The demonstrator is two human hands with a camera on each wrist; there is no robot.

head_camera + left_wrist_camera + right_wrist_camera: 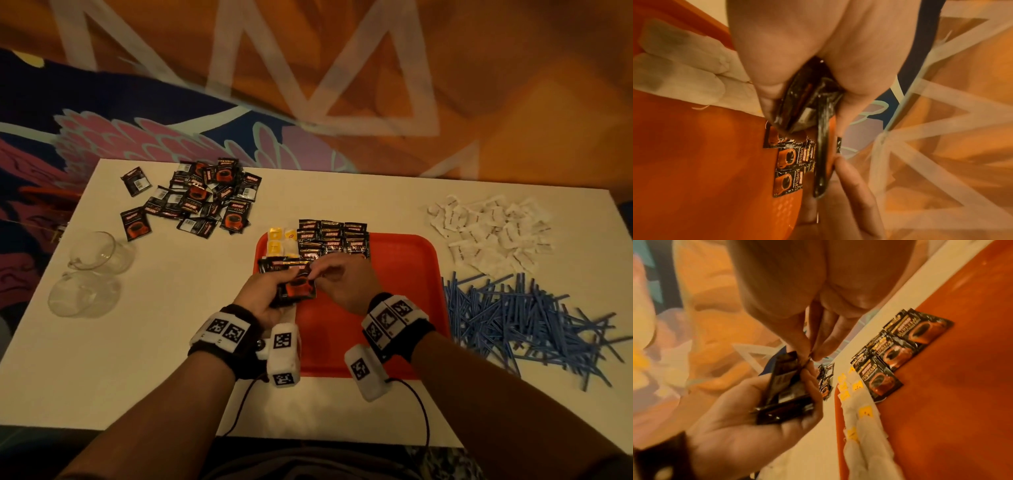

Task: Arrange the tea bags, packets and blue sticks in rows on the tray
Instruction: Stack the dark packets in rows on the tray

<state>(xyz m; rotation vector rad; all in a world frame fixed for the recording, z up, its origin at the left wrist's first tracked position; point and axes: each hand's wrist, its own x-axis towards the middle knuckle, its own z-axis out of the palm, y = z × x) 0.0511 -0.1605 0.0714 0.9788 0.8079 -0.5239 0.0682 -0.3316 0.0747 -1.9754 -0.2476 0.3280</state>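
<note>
Packets [294,286] of black coffee sit in a small stack in our left hand [263,301], fingers curled under and thumb over them, held above the near left part of the red tray [404,308]. Our right hand [346,284] meets it there, thumb and forefinger pinching the top edge of one packet in the stack. From the head we see only the printed cup on the uppermost packet; the right wrist view shows the stack edge-on [785,394] in the left palm, several packets deep, with the right fingertips [807,353] closed on its upper corner. The left wrist view shows the same bundle [809,104] wedged between palm and thumb, and below it laid packets [789,168] lying flat on the tray. Those laid packets [332,241] form overlapping rows at the tray's far edge, with tea bags [279,241] bearing yellow tags just to their left; the right wrist view shows the tea bags [863,418] running in a line down the tray's left side, which our hands mostly hide from the head. On the white table [171,359], a loose heap of packets [198,200] lies far left, two clear glass cups [92,274] nearer on the left, white sachets [489,233] far right, and a pile of blue sticks [524,322] beside the tray's right edge.
</note>
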